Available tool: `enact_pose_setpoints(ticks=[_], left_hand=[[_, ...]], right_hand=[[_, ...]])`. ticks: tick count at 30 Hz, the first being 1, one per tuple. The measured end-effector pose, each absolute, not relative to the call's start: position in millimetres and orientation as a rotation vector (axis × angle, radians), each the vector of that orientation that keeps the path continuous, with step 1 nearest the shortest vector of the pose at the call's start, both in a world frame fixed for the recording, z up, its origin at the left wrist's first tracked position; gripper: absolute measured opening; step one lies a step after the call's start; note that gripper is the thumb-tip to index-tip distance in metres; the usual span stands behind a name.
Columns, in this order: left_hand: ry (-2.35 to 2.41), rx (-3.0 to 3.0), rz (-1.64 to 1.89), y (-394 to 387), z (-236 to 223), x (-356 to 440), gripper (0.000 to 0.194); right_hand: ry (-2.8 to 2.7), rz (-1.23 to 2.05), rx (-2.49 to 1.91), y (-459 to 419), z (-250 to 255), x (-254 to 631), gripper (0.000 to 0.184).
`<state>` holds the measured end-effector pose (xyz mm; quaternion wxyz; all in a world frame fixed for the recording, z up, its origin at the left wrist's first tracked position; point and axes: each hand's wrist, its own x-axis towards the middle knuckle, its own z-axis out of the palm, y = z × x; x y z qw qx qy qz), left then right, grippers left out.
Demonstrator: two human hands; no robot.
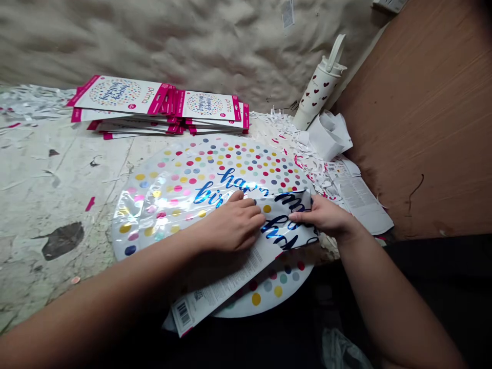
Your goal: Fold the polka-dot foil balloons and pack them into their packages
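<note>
A folded foil balloon (pixel 282 236) with dark blue lettering lies between my hands. My right hand (pixel 326 215) pinches its right end, thumb on top. My left hand (pixel 238 223) has its fingers curled over the left end, where the foil meets a white printed packet (pixel 223 287). The packet slants toward me, barcode at its near corner; my left hand and forearm cover part of it. Under both lies a large flat round foil balloon (pixel 192 179) with coloured dots and blue "happy birthday" lettering, partly hidden by my hands.
Stacked pink-and-white birthday packets (pixel 126 97) stand at the back beside a second stack (pixel 211 107). A white tumbler with hearts (pixel 319 92) leans near the brown board (pixel 418 128) at the right. Paper shreds (pixel 307 159), crumpled paper (pixel 328 136) and printed sheets (pixel 357 195) lie there.
</note>
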<state>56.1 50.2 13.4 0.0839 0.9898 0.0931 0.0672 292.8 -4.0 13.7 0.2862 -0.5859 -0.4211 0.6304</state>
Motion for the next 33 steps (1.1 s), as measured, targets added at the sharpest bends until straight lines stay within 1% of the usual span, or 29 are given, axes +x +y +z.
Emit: enact_pose_setpoints(ticks=[2, 4, 9, 11, 13, 14, 17, 19, 21, 22, 23, 24, 26, 27, 28, 29, 30, 31, 32, 33], left_hand=[[0.262, 2.978, 0.213, 49, 15, 55, 0.011], [0.281, 2.988, 0.217, 48, 15, 53, 0.014], [0.270, 3.015, 0.237, 45, 13, 52, 0.017], [0.296, 3.025, 0.232, 45, 13, 52, 0.017], [0.364, 3.033, 0.215, 46, 14, 52, 0.017], [0.400, 3.036, 0.203, 46, 16, 52, 0.016], [0.448, 3.047, 0.212, 45, 21, 53, 0.016], [0.422, 3.058, 0.261, 43, 24, 53, 0.017], [0.394, 3.071, 0.309, 42, 26, 51, 0.021], [0.402, 3.079, 0.328, 41, 28, 48, 0.022], [0.438, 3.090, 0.357, 41, 31, 44, 0.021], [0.492, 3.102, 0.399, 41, 36, 40, 0.020], [0.624, 3.125, 0.559, 40, 48, 33, 0.018], [0.676, 3.134, 0.668, 38, 55, 30, 0.016], [0.722, 3.137, 0.810, 36, 62, 27, 0.014], [0.777, 3.125, 0.986, 32, 69, 25, 0.013], [0.847, 3.085, 1.196, 28, 75, 23, 0.016], [0.928, 2.997, 1.436, 24, 78, 22, 0.026], [0.993, 2.859, 1.644, 20, 80, 21, 0.040], [1.025, 2.696, 1.747, 17, 80, 21, 0.055]], right_hand=[[-1.150, 1.822, -1.573, 8, 18, 294, 0.036], [-1.179, 1.887, -1.577, 18, 21, 292, 0.035], [-1.337, 1.821, -1.616, 30, 28, 279, 0.029], [-1.343, 1.803, -1.561, 30, 32, 274, 0.030], [-1.273, 1.720, -1.505, 30, 35, 270, 0.032], [-1.216, 1.623, -1.497, 30, 36, 268, 0.031], [-1.147, 1.325, -1.548, 30, 35, 255, 0.020], [-1.299, 1.337, -1.557, 29, 33, 243, 0.011], [-1.484, 1.465, -1.529, 26, 34, 236, 0.007], [-1.533, 1.462, -1.504, 23, 36, 235, 0.007], [-1.530, 1.372, -1.488, 19, 38, 235, 0.008], [-1.487, 1.220, -1.473, 14, 41, 237, 0.014], [-1.375, 0.942, -1.393, 1, 46, 239, 0.038], [-1.328, 0.894, -1.326, -6, 48, 238, 0.046], [-1.299, 0.923, -1.249, -13, 48, 235, 0.047], [-1.285, 0.993, -1.161, -19, 49, 231, 0.042], [-1.263, 1.050, -1.079, -24, 49, 226, 0.032], [-1.227, 1.065, -1.014, -28, 48, 220, 0.022], [-1.189, 1.051, -0.970, -31, 47, 216, 0.016], [-1.160, 1.030, -0.943, -32, 46, 212, 0.015]])
